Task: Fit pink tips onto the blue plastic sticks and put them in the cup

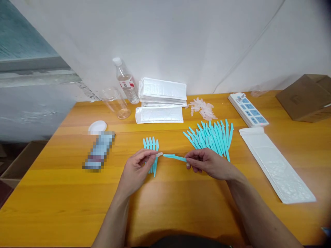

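Observation:
Between the thumb and fingers of my left hand point(139, 168) is a small whitish translucent cap point(159, 154). My right hand point(208, 163) pinches one end of a turquoise knife-shaped stick point(174, 157), whose other end points left at the cap, a small gap apart. Several turquoise sticks point(154, 143) lie side by side, partly hidden by my left hand. A larger pile of turquoise sticks point(213, 137) lies behind my right hand. Farther back is a heap of whitish translucent caps point(203, 108).
White padded envelopes point(162, 89) are stacked near the wall, beside a bottle point(126, 82) and clear jar point(116, 103). A white lid point(97, 127) and blurred phone point(99, 151) lie left. Rightward are a power strip point(248, 110), another envelope point(278, 165) and a cardboard box point(305, 98).

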Motion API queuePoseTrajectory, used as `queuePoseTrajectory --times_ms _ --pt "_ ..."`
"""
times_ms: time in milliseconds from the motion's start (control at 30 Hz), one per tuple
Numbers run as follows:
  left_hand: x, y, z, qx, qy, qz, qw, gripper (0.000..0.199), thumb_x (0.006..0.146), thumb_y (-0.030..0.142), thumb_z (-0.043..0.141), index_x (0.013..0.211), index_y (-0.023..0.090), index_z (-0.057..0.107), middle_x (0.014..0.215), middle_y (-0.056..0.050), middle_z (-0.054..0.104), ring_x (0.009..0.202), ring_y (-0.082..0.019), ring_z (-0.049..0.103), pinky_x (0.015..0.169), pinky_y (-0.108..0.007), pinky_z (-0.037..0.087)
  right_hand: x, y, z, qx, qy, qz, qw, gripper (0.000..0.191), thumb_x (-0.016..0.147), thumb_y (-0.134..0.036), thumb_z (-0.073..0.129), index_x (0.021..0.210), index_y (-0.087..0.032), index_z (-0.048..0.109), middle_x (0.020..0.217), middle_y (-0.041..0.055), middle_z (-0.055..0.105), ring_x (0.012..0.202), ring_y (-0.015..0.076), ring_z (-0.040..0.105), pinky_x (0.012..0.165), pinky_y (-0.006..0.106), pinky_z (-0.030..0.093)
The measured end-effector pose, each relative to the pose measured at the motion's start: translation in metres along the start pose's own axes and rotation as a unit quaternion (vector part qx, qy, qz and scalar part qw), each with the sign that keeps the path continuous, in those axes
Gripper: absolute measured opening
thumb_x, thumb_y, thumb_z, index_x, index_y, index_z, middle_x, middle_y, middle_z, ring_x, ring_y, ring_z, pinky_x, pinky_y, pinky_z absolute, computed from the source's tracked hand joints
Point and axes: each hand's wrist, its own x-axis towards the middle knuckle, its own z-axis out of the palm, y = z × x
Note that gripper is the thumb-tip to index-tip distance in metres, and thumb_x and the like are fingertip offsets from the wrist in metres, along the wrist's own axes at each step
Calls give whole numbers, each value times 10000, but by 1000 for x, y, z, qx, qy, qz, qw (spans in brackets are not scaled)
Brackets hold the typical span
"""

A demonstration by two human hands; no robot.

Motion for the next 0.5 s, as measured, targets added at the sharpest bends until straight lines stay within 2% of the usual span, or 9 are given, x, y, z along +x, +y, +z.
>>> queuePoseTrajectory --times_ms 100,200,333,400,500 --pt "-3 0 0 3 -13 -3 1000 207 890 361 639 1001 237 761 994 -61 734 910 -198 669 845 -317 531 -1 1 1 -4 -7 -3 1000 323 905 -478 574 872 -177 687 776 23 678 619 107 556 564 223 410" --pt "-8 1 8 7 -31 3 999 188 890 346 641 988 233 755 978 -54 722 875 -179 666 806 -291 529 -3 0 5 -9 -14 -3 1000 327 908 -481 565 885 -178 685 787 24 681 629 113 560 577 229 422" --pt "-11 0 21 -20 -41 -25 999 211 885 355 644 1012 211 731 951 -60 714 848 -162 663 774 -273 528 -4 2 22 -14 -28 -10 999 311 898 -452 570 815 -180 693 697 -4 646 610 117 548 573 230 406" --pt "-9 -3 20 -76 -10 -56 995 318 861 373 671 1131 204 673 968 -62 713 849 -158 670 786 -284 541 0 5 37 -35 -2 -20 999 320 886 -439 576 746 -177 694 651 -17 622 588 114 529 550 227 377" --pt "-4 -9 10 -129 87 -82 984 550 815 412 716 1297 210 545 1121 -87 698 896 -160 678 819 -310 559 16 11 60 -31 89 -5 996 356 883 -450 555 720 -165 693 640 -10 639 574 122 553 532 227 388"
